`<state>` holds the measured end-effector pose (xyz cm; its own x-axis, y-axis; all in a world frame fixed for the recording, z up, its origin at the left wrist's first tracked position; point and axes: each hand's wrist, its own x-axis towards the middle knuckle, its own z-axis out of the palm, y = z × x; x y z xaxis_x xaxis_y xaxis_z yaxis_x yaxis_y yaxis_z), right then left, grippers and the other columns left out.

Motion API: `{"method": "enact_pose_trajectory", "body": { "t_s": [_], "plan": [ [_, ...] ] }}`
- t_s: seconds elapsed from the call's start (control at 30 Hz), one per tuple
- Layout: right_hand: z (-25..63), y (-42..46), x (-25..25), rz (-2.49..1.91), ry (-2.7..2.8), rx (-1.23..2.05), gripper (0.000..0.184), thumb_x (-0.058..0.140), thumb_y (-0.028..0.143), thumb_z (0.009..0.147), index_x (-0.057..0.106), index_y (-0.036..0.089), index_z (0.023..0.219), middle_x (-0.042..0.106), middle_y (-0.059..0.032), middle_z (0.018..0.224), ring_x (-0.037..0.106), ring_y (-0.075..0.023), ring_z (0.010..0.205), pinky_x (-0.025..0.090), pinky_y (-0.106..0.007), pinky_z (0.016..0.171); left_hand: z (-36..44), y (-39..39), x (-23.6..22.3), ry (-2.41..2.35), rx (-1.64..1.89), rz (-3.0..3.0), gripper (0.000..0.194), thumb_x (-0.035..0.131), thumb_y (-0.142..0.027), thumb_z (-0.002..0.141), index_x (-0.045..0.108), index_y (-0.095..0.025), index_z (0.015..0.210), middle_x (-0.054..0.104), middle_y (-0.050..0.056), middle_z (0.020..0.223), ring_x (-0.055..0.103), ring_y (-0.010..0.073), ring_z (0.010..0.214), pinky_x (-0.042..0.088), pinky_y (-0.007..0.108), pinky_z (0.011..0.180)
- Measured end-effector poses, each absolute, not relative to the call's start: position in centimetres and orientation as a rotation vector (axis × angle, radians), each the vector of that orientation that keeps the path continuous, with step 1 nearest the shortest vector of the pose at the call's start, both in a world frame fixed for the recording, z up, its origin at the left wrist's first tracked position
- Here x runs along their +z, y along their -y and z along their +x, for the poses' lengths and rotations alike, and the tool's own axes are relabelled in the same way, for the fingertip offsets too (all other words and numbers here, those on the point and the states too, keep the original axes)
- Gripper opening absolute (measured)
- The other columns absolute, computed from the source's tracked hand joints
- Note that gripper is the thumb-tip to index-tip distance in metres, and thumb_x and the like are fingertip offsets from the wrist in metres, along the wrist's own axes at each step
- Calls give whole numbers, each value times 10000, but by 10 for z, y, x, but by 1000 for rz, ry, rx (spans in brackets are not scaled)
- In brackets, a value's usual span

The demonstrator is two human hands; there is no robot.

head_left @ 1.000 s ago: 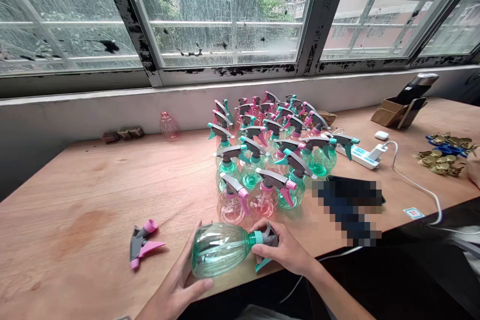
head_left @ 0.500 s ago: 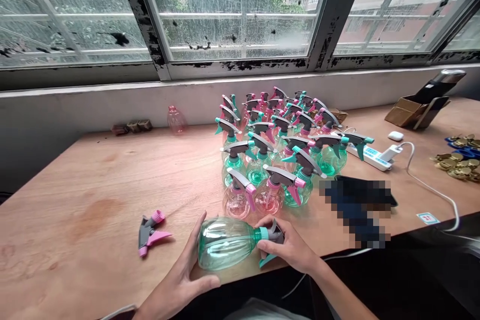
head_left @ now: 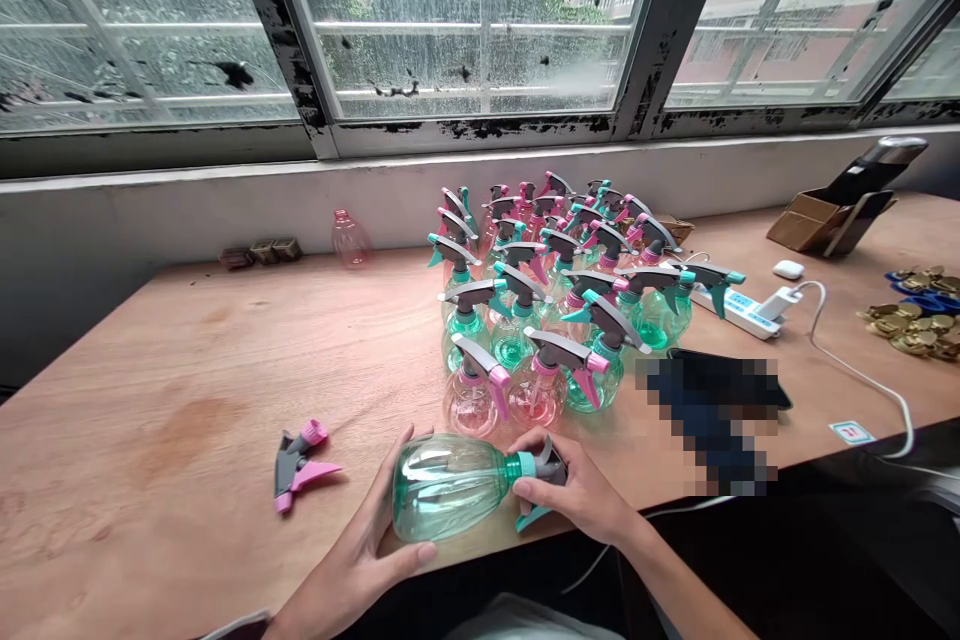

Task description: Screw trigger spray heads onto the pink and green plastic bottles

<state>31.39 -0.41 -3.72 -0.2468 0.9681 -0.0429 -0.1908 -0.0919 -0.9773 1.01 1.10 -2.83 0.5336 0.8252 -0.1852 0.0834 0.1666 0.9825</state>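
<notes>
A clear green spray bottle [head_left: 450, 488] lies on its side between my two hands, above the table's front edge. My left hand [head_left: 375, 520] cups its base, with the thumb below and the fingers behind. At the neck, my right hand [head_left: 566, 490] is closed around the grey and teal spray head [head_left: 551, 465]. The teal trigger points down below my right fingers. To the left, a loose pink and grey spray head [head_left: 300, 465] rests on the wood. Just behind my hands stand pink bottles with spray heads fitted, such as this one [head_left: 472, 407].
More green and pink spray bottles [head_left: 514, 345] stand in a cluster at centre. A headless pink bottle [head_left: 350, 242] is by the wall. On the right are a power strip [head_left: 739, 310] with a cable, a dark pixelated object [head_left: 720, 400] and gold-coloured pieces [head_left: 911, 330].
Almost nothing differs. The whole view has shifted very slightly; both hands keep the same hold on the green spray bottle.
</notes>
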Motion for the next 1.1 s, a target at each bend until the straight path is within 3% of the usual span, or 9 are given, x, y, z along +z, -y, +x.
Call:
{"method": "enact_pose_trajectory", "body": {
  "t_s": [0.6, 0.77, 0.97, 1.1],
  "plan": [
    [312, 4, -34, -993, 1236, 1487, 338, 851, 411, 846, 650, 199, 1017, 690, 45, 711, 693, -152, 625, 598, -299, 653, 11, -13, -32, -860, 669, 1353, 986, 713, -387, 972, 13, -470, 1661, 35, 5, 1800, 143, 346, 1636, 141, 539, 1314],
    [309, 3, -34, -987, 1267, 1454, 374, 851, 467, 832, 649, 203, 1005, 689, 43, 708, 698, -168, 608, 603, -338, 657, 12, -14, -29, -822, 706, 1391, 1073, 789, -405, 906, 31, -467, 1662, 46, -3, 1799, 99, 334, 1645, 95, 539, 1319],
    [307, 1, -35, -949, 1274, 1432, 392, 850, 483, 839, 623, 202, 992, 694, 49, 676, 694, -156, 595, 591, -323, 644, 16, -15, -22, -802, 722, 1452, 970, 797, -405, 896, 204, -398, 1665, 131, 54, 1791, 127, 346, 1639, 185, 512, 1314],
    [306, 0, -32, -930, 1269, 1424, 410, 850, 507, 835, 616, 201, 978, 693, 50, 668, 691, -152, 583, 596, -322, 636, 17, -13, -21, -805, 724, 1475, 1034, 776, -406, 918, 58, -466, 1661, 94, 47, 1794, 223, 354, 1617, 239, 548, 1293]
  ]
}}
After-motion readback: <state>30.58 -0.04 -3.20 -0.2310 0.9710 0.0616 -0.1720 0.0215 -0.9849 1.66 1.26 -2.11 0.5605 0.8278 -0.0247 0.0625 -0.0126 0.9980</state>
